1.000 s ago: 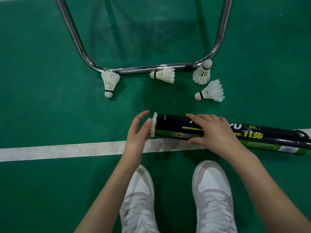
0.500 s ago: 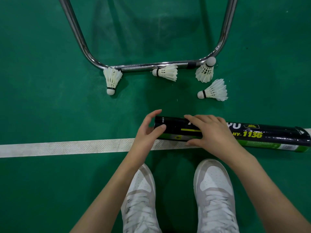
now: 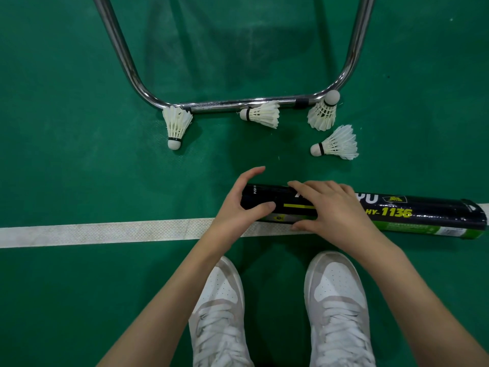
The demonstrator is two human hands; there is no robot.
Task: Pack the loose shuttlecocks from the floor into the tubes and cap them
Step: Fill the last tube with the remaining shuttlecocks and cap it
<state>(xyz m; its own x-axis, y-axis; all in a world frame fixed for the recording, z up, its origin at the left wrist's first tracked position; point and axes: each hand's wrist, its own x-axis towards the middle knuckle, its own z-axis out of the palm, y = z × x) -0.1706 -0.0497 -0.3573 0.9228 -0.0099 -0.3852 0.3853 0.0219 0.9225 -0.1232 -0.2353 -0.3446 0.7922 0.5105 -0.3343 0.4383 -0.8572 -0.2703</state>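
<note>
Black tube [image 3: 423, 211] showing yellow "HY-1136" just right of the right hand [image 3: 336, 207] fingers, white "PUSH" running beside the left hand [image 3: 235, 210] fingertips, larger white lettering partly hiding under the right fingers

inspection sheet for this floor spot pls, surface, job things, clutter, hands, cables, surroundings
surface: green court floor crossed by a white line.
job's things: black cardboard shuttlecock tube lying on the line; four loose white feather shuttlecocks on the floor beyond it.
clutter: nothing seen.
grippers: left hand grips the tube's left end; right hand rests on the tube's middle.
cables: nothing seen.
surroundings: bent chrome metal frame touching three shuttlecocks; white sneakers below.
</note>
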